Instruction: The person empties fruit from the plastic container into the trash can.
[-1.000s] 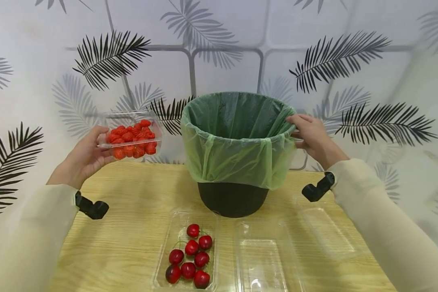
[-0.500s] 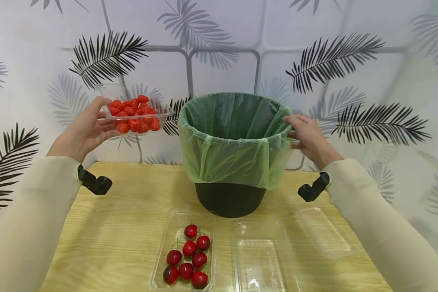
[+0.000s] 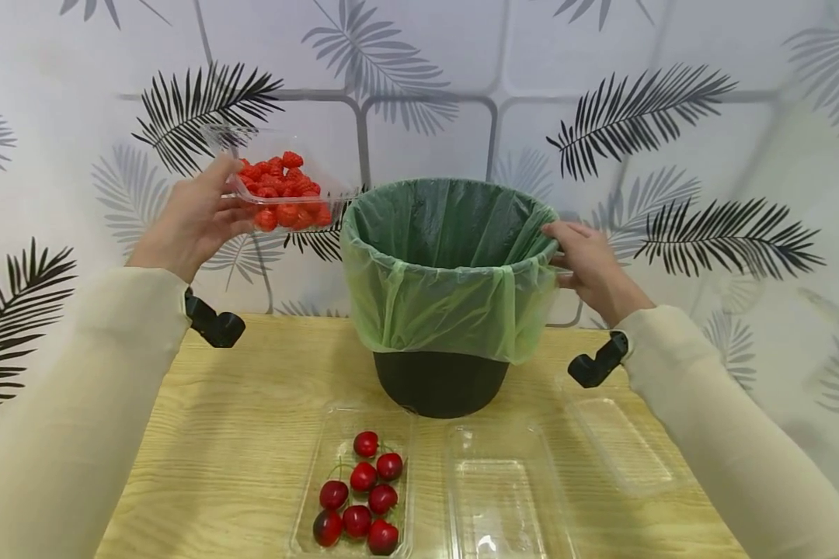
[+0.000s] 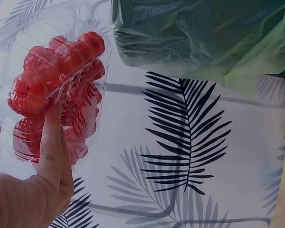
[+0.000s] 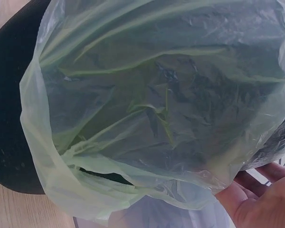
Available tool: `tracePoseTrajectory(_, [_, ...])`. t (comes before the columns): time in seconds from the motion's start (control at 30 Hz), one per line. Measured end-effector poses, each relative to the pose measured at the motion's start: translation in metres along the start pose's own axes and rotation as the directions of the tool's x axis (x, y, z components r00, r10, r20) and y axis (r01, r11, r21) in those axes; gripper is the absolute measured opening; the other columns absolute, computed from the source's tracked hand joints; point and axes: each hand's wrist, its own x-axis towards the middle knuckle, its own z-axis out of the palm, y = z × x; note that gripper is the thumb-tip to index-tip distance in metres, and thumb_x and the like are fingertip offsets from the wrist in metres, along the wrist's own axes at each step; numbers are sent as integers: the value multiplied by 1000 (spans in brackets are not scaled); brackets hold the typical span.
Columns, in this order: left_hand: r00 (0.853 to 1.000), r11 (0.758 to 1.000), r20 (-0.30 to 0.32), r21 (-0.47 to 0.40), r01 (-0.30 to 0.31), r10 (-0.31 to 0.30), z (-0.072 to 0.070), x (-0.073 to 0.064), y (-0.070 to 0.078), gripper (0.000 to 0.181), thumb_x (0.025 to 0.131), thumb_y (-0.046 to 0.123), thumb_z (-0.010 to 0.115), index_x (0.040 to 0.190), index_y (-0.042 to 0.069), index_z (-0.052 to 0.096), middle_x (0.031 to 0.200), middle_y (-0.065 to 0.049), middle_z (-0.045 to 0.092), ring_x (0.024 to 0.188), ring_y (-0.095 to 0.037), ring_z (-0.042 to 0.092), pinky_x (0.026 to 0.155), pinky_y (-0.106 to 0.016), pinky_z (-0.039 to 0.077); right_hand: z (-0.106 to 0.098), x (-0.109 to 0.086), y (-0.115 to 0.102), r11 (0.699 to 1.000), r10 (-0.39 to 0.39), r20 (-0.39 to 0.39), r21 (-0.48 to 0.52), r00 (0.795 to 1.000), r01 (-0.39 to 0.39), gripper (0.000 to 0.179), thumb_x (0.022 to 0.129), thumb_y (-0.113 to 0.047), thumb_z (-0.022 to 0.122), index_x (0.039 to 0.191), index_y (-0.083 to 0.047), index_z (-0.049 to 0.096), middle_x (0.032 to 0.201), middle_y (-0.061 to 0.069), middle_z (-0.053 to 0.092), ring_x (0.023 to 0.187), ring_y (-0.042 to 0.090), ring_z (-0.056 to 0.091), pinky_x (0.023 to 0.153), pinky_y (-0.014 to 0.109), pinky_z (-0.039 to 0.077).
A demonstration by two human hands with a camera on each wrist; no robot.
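Observation:
In the head view, my left hand (image 3: 189, 221) grips a clear plastic container (image 3: 301, 200) at its left end. Red raspberries (image 3: 280, 182) fill it, and it is held up beside the left rim of a black bin (image 3: 440, 384). A thin green bag (image 3: 447, 310) lines the bin and folds down over its outside. My right hand (image 3: 590, 264) holds the bin's right rim through the bag, thumb above and fingers below. Close up in the left wrist view, the raspberries (image 4: 61, 76) lie heaped, with fingers under the container. The right wrist view shows the draped bag (image 5: 133, 118) and part of my right hand (image 5: 263, 194).
On the wooden table (image 3: 217, 419), a clear tray (image 3: 409, 497) of several dark red cherries (image 3: 362, 477) stands in front of the bin. Right of it sit a second clear tray (image 3: 496, 497) and another clear plastic piece (image 3: 622, 442). A leaf-patterned wall (image 3: 426, 46) rises behind.
My left hand has raised the raspberry container and carried it right, up to the bin's left rim. My right hand keeps its hold on the bin.

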Motion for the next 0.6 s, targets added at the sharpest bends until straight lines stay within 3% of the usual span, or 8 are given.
tracePoseTrajectory(0.1, [1000,1000,0,5,-19,19,9,1,2,23,90,32,60,100,13,53,115,-7,48,96,-21,53,65,-24,57,-1,0,-1,1000,2,-5,-7,1000,-2,20,95,-30,49,107,-15,56,83,-10,58,87,7,58,69,23,51])
tracePoseTrajectory(0.2, [1000,1000,6,-2,-20,20,16,1,3,30,90,32,62,110,12,53,115,-8,49,96,-22,55,65,-27,58,-1,0,2,1000,8,-3,-20,1000,-8,20,95,-31,49,106,-16,56,83,-10,57,88,7,57,70,23,51])
tracePoseTrajectory(0.37, [1000,1000,15,6,-24,24,28,0,5,46,89,32,64,125,10,48,115,-10,50,89,-21,58,65,-28,58,0,-1,3,998,12,-20,-66,1000,-13,26,95,-35,48,114,-18,55,99,-9,50,93,9,54,69,23,51])
tracePoseTrajectory(0.47, [999,999,6,-2,-39,39,34,0,6,45,87,31,66,122,9,49,109,-10,52,78,-19,60,63,-27,58,1,-1,2,996,7,-30,-86,1000,-10,32,95,-36,48,120,-17,55,107,-9,46,96,10,53,69,23,51])
tracePoseTrajectory(0.6, [998,998,-6,-15,-64,64,43,1,7,41,85,31,68,116,8,52,102,-9,54,75,-18,58,62,-26,58,1,-1,2,998,6,-39,-66,999,-9,29,95,-35,49,116,-17,56,102,-8,48,94,10,54,68,24,51])
